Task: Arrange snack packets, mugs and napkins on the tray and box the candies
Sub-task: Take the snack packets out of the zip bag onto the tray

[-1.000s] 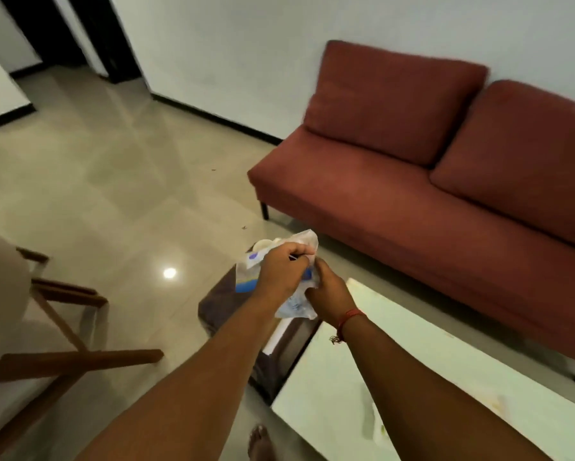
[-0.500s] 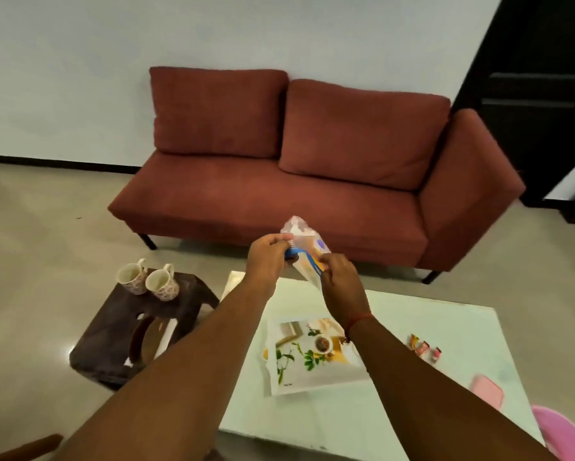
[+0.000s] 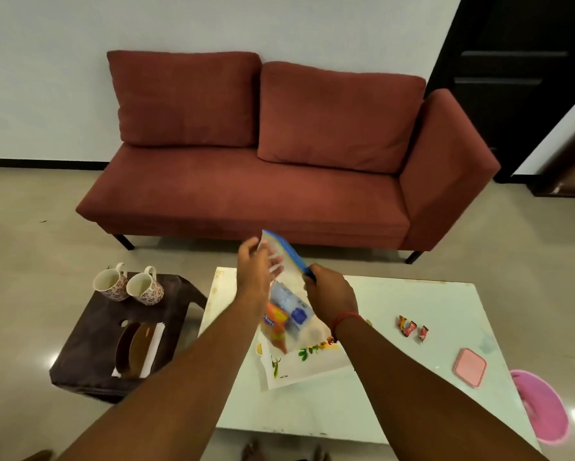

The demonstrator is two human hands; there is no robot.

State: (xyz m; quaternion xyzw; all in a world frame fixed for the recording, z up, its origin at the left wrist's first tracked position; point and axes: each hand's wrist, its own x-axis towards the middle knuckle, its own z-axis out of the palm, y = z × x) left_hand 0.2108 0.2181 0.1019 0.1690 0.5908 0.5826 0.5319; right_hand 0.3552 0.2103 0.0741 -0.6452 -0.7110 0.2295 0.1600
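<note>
I hold a clear zip bag (image 3: pixel 289 307) with a blue strip above the white table (image 3: pixel 412 377); orange and blue snack packets show inside it. My left hand (image 3: pixel 256 274) is in the bag's mouth. My right hand (image 3: pixel 329 294) pinches the blue strip. Under the bag lies a white tray (image 3: pixel 299 367) with a flower print. Two floral mugs (image 3: pixel 128 286) stand on a dark stool (image 3: pixel 119 331), with white napkins (image 3: pixel 149 347) beside them. Three wrapped candies (image 3: pixel 410 328) lie on the table, and a small pink box (image 3: pixel 470 367) sits to their right.
A red sofa (image 3: pixel 262 181) stands behind the table against the wall. A pink tub (image 3: pixel 542 407) sits on the floor at the table's right end. A dark doorway (image 3: pixel 512 78) is at the far right. The stool stands left of the table.
My view swung right from the stool to the table. Both hands carried the bag over the tray, and my left hand has gone into its mouth.
</note>
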